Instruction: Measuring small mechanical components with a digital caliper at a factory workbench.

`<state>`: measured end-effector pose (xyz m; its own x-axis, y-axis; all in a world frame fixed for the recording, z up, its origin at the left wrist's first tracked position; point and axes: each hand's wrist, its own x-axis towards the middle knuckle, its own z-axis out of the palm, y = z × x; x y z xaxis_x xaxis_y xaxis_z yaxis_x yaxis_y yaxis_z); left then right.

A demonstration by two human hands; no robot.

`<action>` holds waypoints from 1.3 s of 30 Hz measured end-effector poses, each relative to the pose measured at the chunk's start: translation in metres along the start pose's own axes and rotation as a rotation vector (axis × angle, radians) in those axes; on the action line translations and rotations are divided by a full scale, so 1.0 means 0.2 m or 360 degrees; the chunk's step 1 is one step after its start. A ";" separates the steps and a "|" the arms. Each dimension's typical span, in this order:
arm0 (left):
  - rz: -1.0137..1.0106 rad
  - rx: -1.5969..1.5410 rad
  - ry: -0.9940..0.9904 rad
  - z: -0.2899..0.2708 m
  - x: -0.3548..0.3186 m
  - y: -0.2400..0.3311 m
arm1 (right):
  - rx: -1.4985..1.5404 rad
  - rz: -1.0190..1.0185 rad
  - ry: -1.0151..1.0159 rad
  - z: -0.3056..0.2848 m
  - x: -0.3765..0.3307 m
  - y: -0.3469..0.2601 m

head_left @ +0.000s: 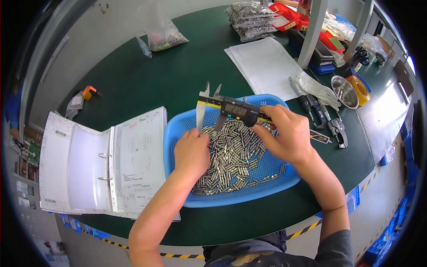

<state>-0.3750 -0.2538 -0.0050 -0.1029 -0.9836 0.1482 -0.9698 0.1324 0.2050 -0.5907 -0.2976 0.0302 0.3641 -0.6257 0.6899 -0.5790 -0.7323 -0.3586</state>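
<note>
My right hand (287, 133) is closed around the bar of a digital caliper (242, 111), thumb and fingers pinching it beside the display. The caliper's jaws stand apart, pointing down over the far left part of a blue perforated basket (242, 201). At the lower tip of the outer jaw, my left hand (192, 153) is closed with its fingers curled in. Whatever those fingers hold is hidden from view. Many small silvery metal pins (231, 167) lie heaped in the basket under both hands.
An open ring binder (91, 169) with a drawing lies left of the basket. Beyond it are paper sheets (264, 66), bags of metal parts (251, 20) and a clear bag (167, 38). Measuring tools (318, 109), a white glove (318, 89) and a steel bowl (344, 92) are at right.
</note>
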 end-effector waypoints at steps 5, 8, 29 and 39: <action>0.0141 0.0324 -0.0022 0.01 -0.01 0.03 | 0.0032 0.0008 0.0010 0.00 0.00 0.00; 0.0114 0.0222 -0.0075 -0.02 -0.01 0.03 | 0.0058 0.0004 0.0013 0.00 -0.01 0.00; 0.0064 -0.1913 0.0727 -0.13 -0.12 0.03 | 0.0046 -0.0186 0.0151 -0.02 0.02 -0.02; -0.0142 -0.2488 0.0478 -0.16 -0.14 0.03 | 0.0078 -0.0229 0.0111 -0.01 0.02 -0.04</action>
<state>-0.3715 -0.2220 0.0240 0.1683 -0.9609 0.2200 0.2207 0.2542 0.9416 -0.5858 -0.2939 0.0363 0.3878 -0.4945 0.7778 -0.4878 -0.8261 -0.2821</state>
